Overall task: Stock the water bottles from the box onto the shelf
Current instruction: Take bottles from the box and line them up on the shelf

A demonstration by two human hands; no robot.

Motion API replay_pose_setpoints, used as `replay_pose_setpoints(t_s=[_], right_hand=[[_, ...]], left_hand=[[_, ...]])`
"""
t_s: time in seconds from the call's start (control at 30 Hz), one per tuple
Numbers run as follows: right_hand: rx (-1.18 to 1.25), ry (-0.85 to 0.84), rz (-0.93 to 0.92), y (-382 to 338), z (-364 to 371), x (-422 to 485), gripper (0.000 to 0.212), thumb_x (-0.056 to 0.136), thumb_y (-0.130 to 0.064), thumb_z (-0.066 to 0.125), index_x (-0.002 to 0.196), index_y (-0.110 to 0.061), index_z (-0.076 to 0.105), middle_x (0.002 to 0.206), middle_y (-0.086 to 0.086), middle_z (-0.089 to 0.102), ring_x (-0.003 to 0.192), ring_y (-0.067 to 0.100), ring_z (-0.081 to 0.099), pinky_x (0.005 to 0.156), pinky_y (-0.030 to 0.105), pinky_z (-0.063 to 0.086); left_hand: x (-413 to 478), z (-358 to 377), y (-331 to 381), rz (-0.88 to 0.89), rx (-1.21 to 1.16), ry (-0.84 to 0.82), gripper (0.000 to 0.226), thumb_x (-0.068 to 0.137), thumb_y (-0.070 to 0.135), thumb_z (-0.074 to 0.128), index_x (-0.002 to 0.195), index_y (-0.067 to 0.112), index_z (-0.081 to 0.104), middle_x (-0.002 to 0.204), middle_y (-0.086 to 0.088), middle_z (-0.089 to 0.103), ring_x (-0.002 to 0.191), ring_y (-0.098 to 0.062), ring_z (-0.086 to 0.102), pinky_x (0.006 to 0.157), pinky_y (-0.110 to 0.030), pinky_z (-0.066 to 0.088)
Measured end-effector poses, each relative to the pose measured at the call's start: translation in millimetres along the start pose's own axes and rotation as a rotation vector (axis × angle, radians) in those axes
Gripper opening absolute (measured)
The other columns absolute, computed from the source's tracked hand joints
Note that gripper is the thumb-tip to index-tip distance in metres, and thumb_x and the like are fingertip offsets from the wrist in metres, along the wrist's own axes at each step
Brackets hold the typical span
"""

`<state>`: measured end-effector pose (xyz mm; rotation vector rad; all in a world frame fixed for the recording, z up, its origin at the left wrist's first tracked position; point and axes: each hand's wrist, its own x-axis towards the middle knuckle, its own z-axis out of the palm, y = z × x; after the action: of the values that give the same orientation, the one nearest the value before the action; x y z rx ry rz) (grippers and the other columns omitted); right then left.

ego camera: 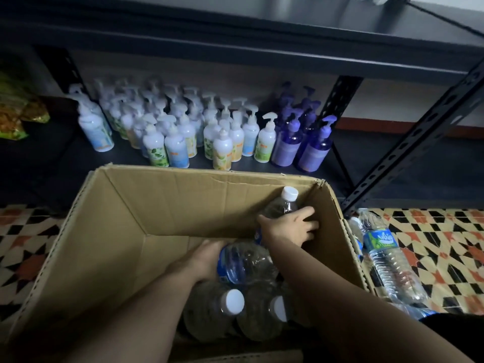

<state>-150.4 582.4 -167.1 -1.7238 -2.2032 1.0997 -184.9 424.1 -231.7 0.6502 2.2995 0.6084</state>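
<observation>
Both your hands are down in the cardboard box (146, 205), which sits on the patterned tile floor (445, 244) right in front of the shelf (65, 163). Your right hand (289, 227) is wrapped round a white-capped water bottle (281, 205) near the box's far right corner, cap pointing up and away from you. Your left hand (207, 260) is curled round a blue-label bottle (246, 263) lying on its side in the middle of the pile. A few more capped bottles (217, 307) sit at the near end of the box, between your forearms. Outside, just beside the box's right wall, a green-label bottle (387, 260) lies on the floor, with others partly hidden next to it. The bottom shelf holds a crowd of white pump bottles (178, 142), some purple pump bottles (311, 150) to their right, and snack bags (13, 113) off to the left.
</observation>
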Motion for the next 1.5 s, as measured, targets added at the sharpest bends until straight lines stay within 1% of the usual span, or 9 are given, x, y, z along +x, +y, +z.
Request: replay_pose_setpoints(t_s=[0.2, 0.43, 0.63, 0.77, 0.9, 1.03, 1.23, 1.37, 1.5], right_hand=[[0.039, -0.168, -0.167, 12.2, -20.2, 9.4, 0.085, 0.056, -0.027, 0.094, 0.118, -0.022, 0.036, 0.125, 0.010, 0.041, 0.117, 0.035, 0.051, 0.099, 0.043, 0.047], [-0.026, -0.559, -0.203, 10.1, -35.0, 23.4, 0.086, 0.068, 0.000, 0.084, 0.138, -0.029, 0.042, 0.133, 0.002, 0.058, 0.123, 0.025, 0.054, 0.101, 0.040, 0.049], [-0.060, -0.500, -0.118, 10.9, -21.8, 4.4, 0.105, 0.076, -0.014, 0.082, 0.148, -0.040, 0.011, 0.144, 0.017, 0.025, 0.129, 0.041, 0.044, 0.104, 0.046, 0.043], [0.065, -0.389, 0.018, 17.1, -5.9, -8.9, 0.111, 0.064, -0.021, 0.092, 0.145, -0.027, 0.018, 0.144, 0.016, 0.034, 0.129, 0.040, 0.046, 0.101, 0.050, 0.045], [0.132, -0.287, -0.062, 28.9, 13.3, -18.3, 0.091, 0.067, -0.023, 0.090, 0.137, -0.020, 0.031, 0.136, 0.012, 0.044, 0.123, 0.033, 0.051, 0.102, 0.046, 0.046], [0.109, -0.290, -0.202, 47.4, 14.0, -9.1, 0.086, 0.073, -0.021, 0.084, 0.136, -0.020, 0.025, 0.131, 0.011, 0.052, 0.118, 0.032, 0.056, 0.098, 0.046, 0.046], [0.058, -0.361, -0.204, 56.0, 24.1, -6.0, 0.101, 0.079, -0.021, 0.080, 0.151, -0.022, 0.010, 0.149, 0.015, 0.028, 0.139, 0.035, 0.031, 0.115, 0.049, 0.029], [-0.031, -0.349, -0.060, 59.2, 32.9, -9.0, 0.115, 0.062, -0.039, 0.088, 0.148, -0.025, 0.013, 0.137, 0.017, 0.028, 0.130, 0.041, 0.040, 0.108, 0.050, 0.038], [-0.080, -0.330, -0.145, 60.8, 38.3, -7.3, 0.089, 0.062, -0.043, 0.086, 0.128, -0.025, 0.028, 0.123, 0.012, 0.039, 0.116, 0.041, 0.054, 0.101, 0.052, 0.045]], left_hand=[[-10.9, -10.6, -42.1, -0.151, -0.369, 0.311, 0.081, 0.040, 0.015, 0.094, 0.113, 0.021, 0.057, 0.103, 0.007, 0.068, 0.097, -0.013, 0.066, 0.084, -0.026, 0.052], [-17.1, -16.2, -38.5, -0.403, -0.405, 0.656, 0.085, 0.041, 0.033, 0.097, 0.111, 0.013, 0.053, 0.114, -0.007, 0.065, 0.115, -0.029, 0.055, 0.090, -0.034, 0.046], [-15.9, -5.7, -26.8, -0.400, -0.464, 0.731, 0.088, 0.043, 0.033, 0.097, 0.111, 0.010, 0.047, 0.118, -0.010, 0.059, 0.116, -0.032, 0.051, 0.088, -0.037, 0.044], [-17.8, 1.2, -39.9, -0.386, -0.509, 0.715, 0.110, 0.043, 0.040, 0.096, 0.134, 0.017, 0.039, 0.123, -0.007, 0.057, 0.121, -0.030, 0.049, 0.094, -0.040, 0.044], [-18.0, 5.8, -51.1, -0.385, -0.471, 0.681, 0.110, 0.036, 0.054, 0.093, 0.129, 0.022, 0.044, 0.120, 0.000, 0.059, 0.116, -0.025, 0.054, 0.092, -0.041, 0.049], [-14.3, 1.2, -58.7, -0.370, -0.420, 0.622, 0.108, 0.033, 0.044, 0.096, 0.127, 0.019, 0.047, 0.123, 0.000, 0.057, 0.116, -0.023, 0.052, 0.095, -0.038, 0.047], [-13.1, -0.3, -61.2, -0.354, -0.516, 0.546, 0.116, 0.041, 0.028, 0.098, 0.138, 0.023, 0.036, 0.109, 0.009, 0.051, 0.110, -0.021, 0.055, 0.093, -0.036, 0.046], [-11.3, 10.8, -56.9, -0.385, -0.473, 0.553, 0.100, 0.036, 0.044, 0.089, 0.123, 0.035, 0.040, 0.106, 0.010, 0.062, 0.102, -0.022, 0.060, 0.088, -0.037, 0.051], [-10.6, 17.8, -55.2, -0.425, -0.423, 0.606, 0.076, 0.036, 0.055, 0.077, 0.101, 0.031, 0.044, 0.090, 0.004, 0.063, 0.089, -0.024, 0.060, 0.075, -0.037, 0.053]])
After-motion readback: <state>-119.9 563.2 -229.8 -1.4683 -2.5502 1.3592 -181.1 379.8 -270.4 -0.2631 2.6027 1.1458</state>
